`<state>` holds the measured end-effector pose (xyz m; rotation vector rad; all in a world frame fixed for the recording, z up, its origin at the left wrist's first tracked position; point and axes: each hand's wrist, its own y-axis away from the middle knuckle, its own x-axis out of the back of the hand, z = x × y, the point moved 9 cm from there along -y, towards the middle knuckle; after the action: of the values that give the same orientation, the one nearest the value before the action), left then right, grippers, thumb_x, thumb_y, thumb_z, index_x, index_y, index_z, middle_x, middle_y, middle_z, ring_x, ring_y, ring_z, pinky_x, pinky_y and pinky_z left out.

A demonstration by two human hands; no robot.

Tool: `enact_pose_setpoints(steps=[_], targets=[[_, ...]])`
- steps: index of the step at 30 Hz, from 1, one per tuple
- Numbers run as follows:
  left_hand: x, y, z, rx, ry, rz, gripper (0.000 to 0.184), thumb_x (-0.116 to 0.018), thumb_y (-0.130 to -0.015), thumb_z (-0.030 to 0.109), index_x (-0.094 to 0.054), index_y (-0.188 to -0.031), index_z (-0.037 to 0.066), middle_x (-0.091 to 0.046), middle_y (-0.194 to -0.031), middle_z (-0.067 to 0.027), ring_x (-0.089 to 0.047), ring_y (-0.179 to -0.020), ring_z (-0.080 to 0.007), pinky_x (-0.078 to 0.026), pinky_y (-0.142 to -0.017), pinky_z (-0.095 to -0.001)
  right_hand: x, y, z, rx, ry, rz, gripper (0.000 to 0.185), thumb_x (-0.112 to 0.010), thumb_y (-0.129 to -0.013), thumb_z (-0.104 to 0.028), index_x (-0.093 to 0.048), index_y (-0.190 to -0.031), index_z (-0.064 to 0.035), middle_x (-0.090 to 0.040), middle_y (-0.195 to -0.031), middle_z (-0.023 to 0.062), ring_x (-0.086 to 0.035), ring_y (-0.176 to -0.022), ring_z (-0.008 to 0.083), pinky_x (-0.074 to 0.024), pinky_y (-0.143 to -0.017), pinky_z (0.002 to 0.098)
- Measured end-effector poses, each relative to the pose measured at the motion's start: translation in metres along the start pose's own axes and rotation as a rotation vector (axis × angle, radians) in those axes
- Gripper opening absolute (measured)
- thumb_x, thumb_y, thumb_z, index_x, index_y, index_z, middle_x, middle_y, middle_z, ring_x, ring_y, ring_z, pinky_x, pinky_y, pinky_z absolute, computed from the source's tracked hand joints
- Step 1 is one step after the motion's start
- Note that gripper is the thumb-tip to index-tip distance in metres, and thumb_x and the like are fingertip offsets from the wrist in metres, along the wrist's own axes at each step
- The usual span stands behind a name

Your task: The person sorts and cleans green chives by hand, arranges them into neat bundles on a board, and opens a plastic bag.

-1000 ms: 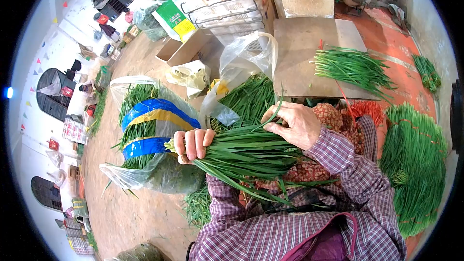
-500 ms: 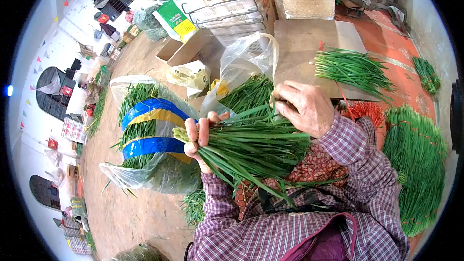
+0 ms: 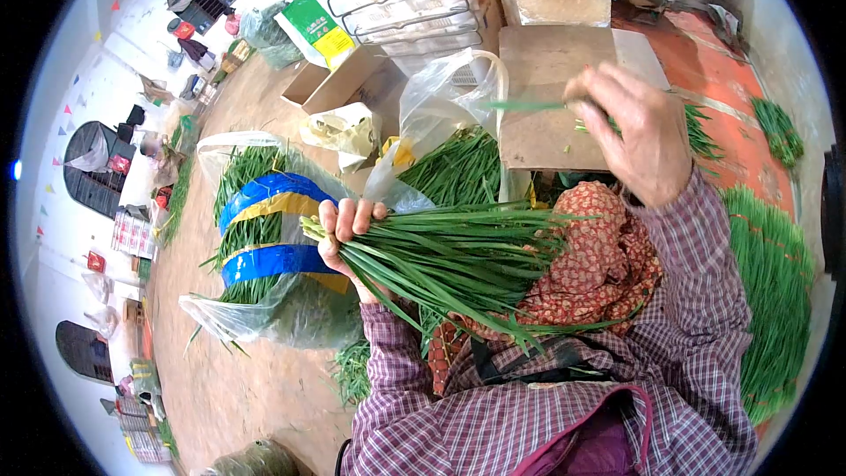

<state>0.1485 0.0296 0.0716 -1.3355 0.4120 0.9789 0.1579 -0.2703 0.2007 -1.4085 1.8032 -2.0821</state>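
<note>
Clearly, from the head view, which is all I have, my left hand (image 3: pixel 348 225) is closed around the pale stem ends of a bunch of green leaves (image 3: pixel 458 251), which fans rightward over the patterned cloth (image 3: pixel 586 234) on the lap. My right hand (image 3: pixel 641 132), farther off and to the right, seems to pinch a single green blade (image 3: pixel 529 107); blur hides the exact fingertip contact. I'd worry that a loose left grip could let stems slide out, since only one end is held and the leaf tips spread unsupported. The thin blade might snap or slip if tugged sideways, and its free end points toward the clear plastic bag (image 3: pixel 441 92), where it could snag.

For room, I have an open gap between the hands, above the leaves. Beneath the right hand, the cardboard sheet (image 3: pixel 546 62) has a near edge I'd keep the wrist clear of, and a leaf bundle (image 3: pixel 698 132) lies partly hidden behind that hand. To the left, the banded bag of greens (image 3: pixel 282 266) crowds the left knuckles; bare floor (image 3: pixel 198 361) opens beyond it
</note>
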Motion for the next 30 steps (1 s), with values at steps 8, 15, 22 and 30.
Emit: enact_pose_setpoints(steps=[8, 15, 22, 30], targets=[[-0.005, -0.006, 0.011, -0.074, 0.029, -0.085, 0.019, -0.064, -0.082, 0.010, -0.047, -0.086, 0.016, -0.050, -0.077, 0.0062, -0.050, -0.075, -0.0106, -0.040, -0.090, -0.0360, -0.065, 0.065, -0.054, -0.123, -0.476, -0.402, 0.011, -0.066, -0.084, -0.024, -0.065, -0.082, -0.0129, -0.061, -0.075, 0.0033, -0.063, -0.071, 0.0207, -0.0519, -0.061, 0.0345], [-0.009, -0.010, 0.008, -0.076, 0.049, -0.114, 0.017, -0.062, -0.080, 0.011, -0.045, -0.081, 0.015, -0.048, -0.069, 0.0052, -0.050, -0.067, -0.0107, -0.041, -0.083, -0.0356, -0.105, 0.074, -0.068, -0.190, -0.467, -0.408, 0.016, -0.070, -0.081, -0.023, -0.065, -0.089, -0.0098, -0.065, -0.083, 0.0033, -0.064, -0.075, 0.0220, -0.0513, -0.065, 0.0346], [-0.015, -0.013, -0.002, -0.021, 0.036, -0.172, 0.020, -0.065, -0.080, 0.010, -0.046, -0.081, 0.017, -0.049, -0.073, 0.0073, -0.049, -0.071, -0.0096, -0.039, -0.086, -0.0335, -0.117, 0.063, -0.076, -0.168, -0.548, -0.368, 0.017, -0.070, -0.081, -0.026, -0.061, -0.086, -0.0123, -0.060, -0.078, 0.0016, -0.063, -0.072, 0.0202, -0.0509, -0.061, 0.0347], [-0.020, -0.014, -0.003, 0.022, -0.083, -0.145, 0.020, -0.065, -0.080, 0.011, -0.045, -0.083, 0.016, -0.047, -0.070, 0.0065, -0.047, -0.068, -0.0097, -0.041, -0.086, -0.0357, -0.111, 0.047, -0.080, -0.047, -0.456, -0.321, 0.015, -0.070, -0.080, -0.025, -0.062, -0.083, -0.0133, -0.059, -0.077, 0.0008, -0.062, -0.075, 0.0191, -0.0505, -0.060, 0.0352]])
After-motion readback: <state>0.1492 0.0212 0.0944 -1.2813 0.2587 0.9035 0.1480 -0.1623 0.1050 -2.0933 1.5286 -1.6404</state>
